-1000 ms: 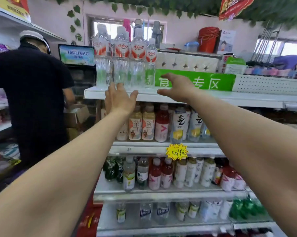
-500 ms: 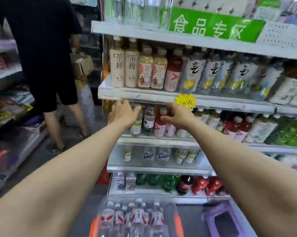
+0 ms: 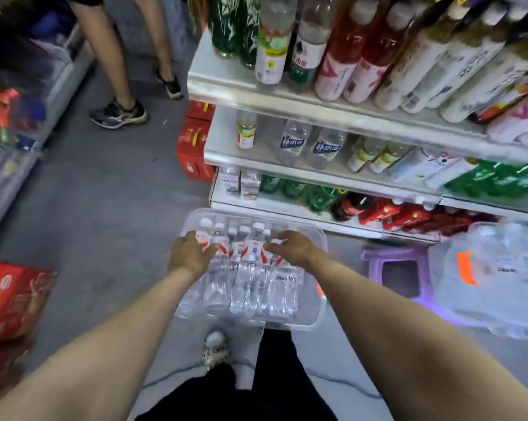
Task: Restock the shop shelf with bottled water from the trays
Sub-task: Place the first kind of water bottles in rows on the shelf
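On the floor in front of the shelf stands a clear plastic tray (image 3: 315,318) holding several water bottles (image 3: 246,268) with red-and-white labels and white caps. My left hand (image 3: 189,257) hovers over the bottles at the tray's left side, thumb touching one bottle's neck. My right hand (image 3: 293,247) reaches over the right-hand bottles, its fingers stretched toward their necks. Neither hand plainly grips a bottle. The shop shelf (image 3: 274,92) rises behind the tray, its tiers lined with drinks.
A purple stool (image 3: 375,260) and a shrink-wrapped pack of water (image 3: 493,287) lie right of the tray. Red cartons (image 3: 10,299) sit at the left, red boxes (image 3: 193,141) at the shelf's end. Another person's legs (image 3: 116,110) stand in the aisle.
My view and both hands have dropped from the top shelf, past the middle tiers, down to the tray of bottles on the floor.
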